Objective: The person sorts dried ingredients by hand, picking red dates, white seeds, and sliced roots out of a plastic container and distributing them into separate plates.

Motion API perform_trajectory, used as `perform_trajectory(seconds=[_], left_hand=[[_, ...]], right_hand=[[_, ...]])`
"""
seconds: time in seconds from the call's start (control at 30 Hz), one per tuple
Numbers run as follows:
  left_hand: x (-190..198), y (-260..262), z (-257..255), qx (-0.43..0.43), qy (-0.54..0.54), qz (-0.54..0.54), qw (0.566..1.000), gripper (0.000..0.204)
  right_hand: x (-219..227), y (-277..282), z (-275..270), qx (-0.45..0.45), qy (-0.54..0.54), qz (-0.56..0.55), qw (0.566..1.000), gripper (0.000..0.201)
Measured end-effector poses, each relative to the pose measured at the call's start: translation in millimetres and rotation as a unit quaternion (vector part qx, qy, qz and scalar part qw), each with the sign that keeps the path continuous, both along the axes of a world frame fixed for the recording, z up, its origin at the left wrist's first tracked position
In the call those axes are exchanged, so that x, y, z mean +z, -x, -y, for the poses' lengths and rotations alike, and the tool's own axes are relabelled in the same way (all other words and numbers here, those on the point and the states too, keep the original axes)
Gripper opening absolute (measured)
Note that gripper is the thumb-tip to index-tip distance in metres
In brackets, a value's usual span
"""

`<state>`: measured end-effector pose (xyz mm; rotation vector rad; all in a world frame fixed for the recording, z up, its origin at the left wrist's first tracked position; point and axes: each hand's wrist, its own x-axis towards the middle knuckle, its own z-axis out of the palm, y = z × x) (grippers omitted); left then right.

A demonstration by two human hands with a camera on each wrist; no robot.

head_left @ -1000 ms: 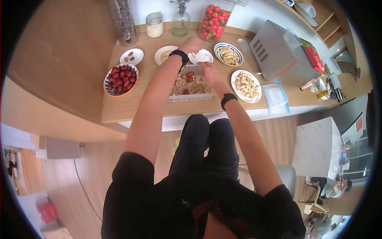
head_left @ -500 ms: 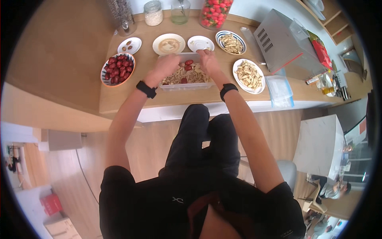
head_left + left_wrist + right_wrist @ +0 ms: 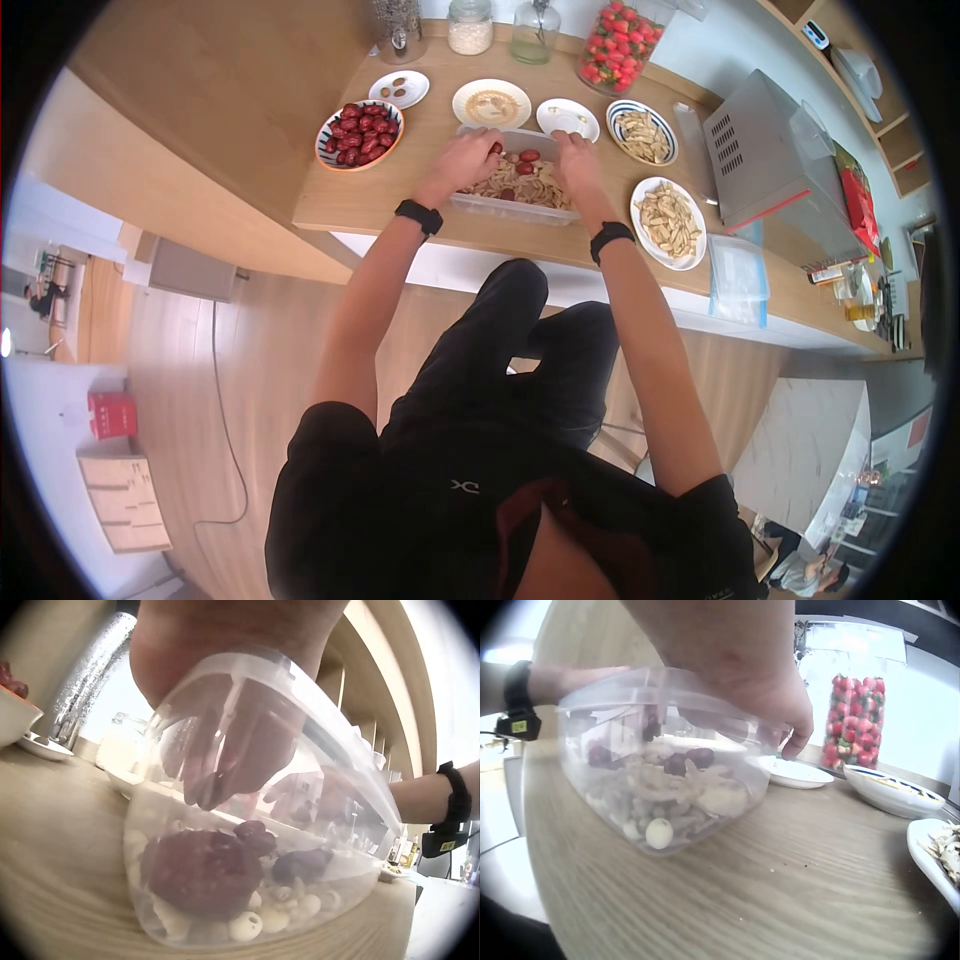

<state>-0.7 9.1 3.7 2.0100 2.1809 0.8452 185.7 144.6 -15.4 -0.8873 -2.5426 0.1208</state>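
Note:
A clear plastic container (image 3: 510, 207) on the counter holds pale dried slices, round whitish pieces and several red dates (image 3: 525, 168). My left hand (image 3: 463, 162) reaches over its left side, fingers pointing down inside, and pinches a red date (image 3: 495, 148) above the contents. Seen through the wall in the left wrist view, the left fingers (image 3: 240, 750) hang over the dates. My right hand (image 3: 577, 168) grips the back right corner of the container; in the right wrist view its fingers (image 3: 800, 727) curl over the rim beside a small white plate (image 3: 799, 775).
A bowl of red dates (image 3: 360, 135) stands at left, near a small plate (image 3: 410, 95) with a few brown pieces. Behind are a cream-coloured plate (image 3: 492, 103) and a jar of red strawberry-like pieces (image 3: 622, 48). Two dishes of pale slices, one a white plate (image 3: 668, 223), stand right.
My left hand has come back from over the small white plate to the container's left side, where a red date now shows at its fingertips. The right hand stays at the back right corner.

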Motion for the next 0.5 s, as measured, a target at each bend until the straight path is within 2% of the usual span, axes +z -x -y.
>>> perform_trajectory(seconds=[0.03,0.07,0.1,0.13,0.2,0.23,0.3,0.33,0.37,0.4,0.43,0.47,0.5], left_hand=[[-4,1,0,0.005,-0.003,-0.004,1.000,0.018],[-7,0,2,0.001,-0.079,0.130,0.988,0.018],[-6,3,2,-0.007,-0.155,0.259,0.953,0.019],[-1,8,6,-0.006,-0.159,0.251,0.955,0.019],[6,28,27,0.059,-0.271,0.269,0.922,0.020],[5,48,39,0.075,-0.286,0.258,0.920,0.020],[15,78,71,0.177,-0.265,0.206,0.925,0.023],[3,108,81,0.168,-0.282,0.200,0.923,0.023],[16,108,98,0.224,-0.264,0.157,0.925,0.024],[3,132,106,0.247,-0.265,0.085,0.928,0.025],[-6,147,113,0.264,-0.235,0.093,0.931,0.026],[-9,155,122,0.271,-0.142,0.050,0.951,0.031],[-18,162,127,0.275,-0.093,0.016,0.957,0.036]], right_hand=[[4,1,0,-0.005,0.003,0.010,1.000,0.037],[2,0,0,-0.001,0.000,0.006,1.000,0.037],[0,0,-1,-0.004,0.006,-0.003,1.000,0.042],[-1,0,-2,-0.006,0.014,-0.012,1.000,0.047],[2,2,-1,-0.012,0.018,-0.011,1.000,0.048],[2,3,1,-0.022,0.025,-0.001,0.999,0.048],[0,4,1,-0.016,0.028,-0.004,0.999,0.049],[-1,2,-1,-0.016,0.027,-0.002,0.999,0.049],[0,0,-1,-0.023,0.030,-0.002,0.999,0.049],[3,-1,1,-0.016,0.026,-0.007,1.000,0.049],[5,-3,4,-0.009,0.023,-0.009,1.000,0.049],[7,-5,6,-0.016,0.024,-0.002,1.000,0.049],[11,-4,6,-0.013,0.024,-0.001,1.000,0.044]])
